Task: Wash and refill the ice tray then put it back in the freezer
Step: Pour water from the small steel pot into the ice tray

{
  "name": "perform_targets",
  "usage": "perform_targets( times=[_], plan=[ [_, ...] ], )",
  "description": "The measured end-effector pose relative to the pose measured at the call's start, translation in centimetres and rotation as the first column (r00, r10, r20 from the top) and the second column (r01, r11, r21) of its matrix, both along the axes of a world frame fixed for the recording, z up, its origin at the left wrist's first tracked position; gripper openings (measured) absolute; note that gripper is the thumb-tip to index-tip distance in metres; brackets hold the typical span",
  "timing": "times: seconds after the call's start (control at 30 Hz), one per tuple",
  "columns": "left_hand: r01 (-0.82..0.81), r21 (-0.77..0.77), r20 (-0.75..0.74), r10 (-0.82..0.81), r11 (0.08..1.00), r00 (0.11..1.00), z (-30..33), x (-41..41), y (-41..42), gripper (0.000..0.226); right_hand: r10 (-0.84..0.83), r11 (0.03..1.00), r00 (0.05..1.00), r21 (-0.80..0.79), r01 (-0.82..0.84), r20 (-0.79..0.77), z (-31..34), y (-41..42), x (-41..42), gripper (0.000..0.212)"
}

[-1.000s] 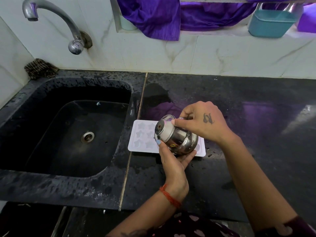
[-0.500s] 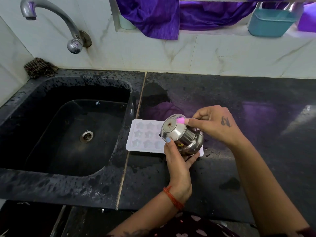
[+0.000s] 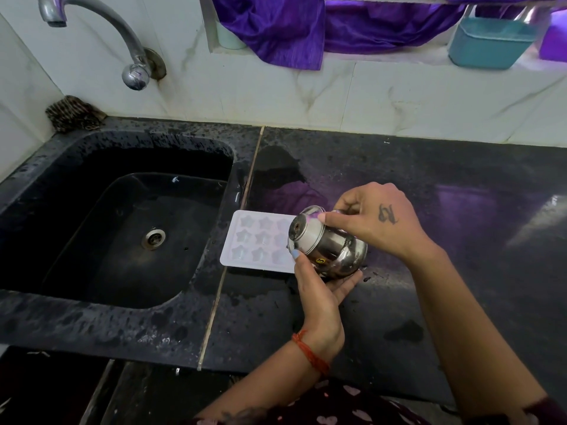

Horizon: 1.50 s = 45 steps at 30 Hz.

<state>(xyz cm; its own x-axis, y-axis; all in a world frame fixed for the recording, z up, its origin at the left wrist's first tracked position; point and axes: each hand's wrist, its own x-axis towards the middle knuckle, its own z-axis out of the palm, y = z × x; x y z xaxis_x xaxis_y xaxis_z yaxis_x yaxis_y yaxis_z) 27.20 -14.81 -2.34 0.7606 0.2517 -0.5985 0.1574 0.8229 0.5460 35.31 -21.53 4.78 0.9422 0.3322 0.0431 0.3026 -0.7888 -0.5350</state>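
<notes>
A white ice tray (image 3: 251,240) with star-shaped cells lies flat on the black counter just right of the sink. Over its right end a round steel pot (image 3: 331,250) is tipped on its side, mouth pointing left toward the tray. My left hand (image 3: 319,289) cups the pot from below, thumb on its neck. My right hand (image 3: 374,222) grips the pot's upper rim from the right with curled fingers. The tray's right part is hidden behind the pot.
A black sink (image 3: 122,228) with a steel drain (image 3: 153,239) lies at the left, a tap (image 3: 92,29) above it. A scrubber (image 3: 73,113) sits in the back corner. The wet black counter (image 3: 445,271) extends right. Purple cloth (image 3: 276,26) and a teal tub (image 3: 491,41) sit on the ledge.
The pot and both hands have shifted a little to the right along the tray, uncovering more star cells on the left. The pot stays tipped toward the tray.
</notes>
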Motion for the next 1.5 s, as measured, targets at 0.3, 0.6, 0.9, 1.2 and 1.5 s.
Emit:
perform_targets(
  times=[0.3, 0.6, 0.9, 1.2, 1.5],
  plan=[
    [-0.023, -0.002, -0.007, 0.023, 1.0, 1.0, -0.4, 0.1, -0.8, 0.055, 0.028, 0.999, 1.0, -0.016, -0.028, 0.008, 0.0, -0.3, 0.2, 0.033],
    [-0.042, 0.133, 0.005, 0.042, 0.99, 0.999, -0.8, 0.4, -1.7, 0.05, 0.008, 0.981, 0.995, 0.196, 0.012, -0.104, -1.4, -2.3, 0.4, 0.036],
    [-0.02, 0.209, 0.056, 0.009, 0.978, 0.998, -0.7, 0.3, -2.8, 0.05, -0.045, 0.955, 0.986, 0.282, 0.088, -0.158, -1.4, -3.9, 0.1, 0.039],
    [-0.007, 0.067, 0.011, 0.007, 0.998, 1.0, -0.5, 0.1, -3.8, 0.052, -0.048, 0.992, 0.999, 0.114, 0.047, 0.006, -1.2, -4.4, 0.3, 0.032],
    [-0.023, 0.0, 0.004, 0.023, 1.0, 1.0, -0.3, 0.1, -4.4, 0.051, -0.014, 1.0, 0.999, 0.017, 0.013, 0.043, -0.4, -4.1, 0.2, 0.028]
  ],
)
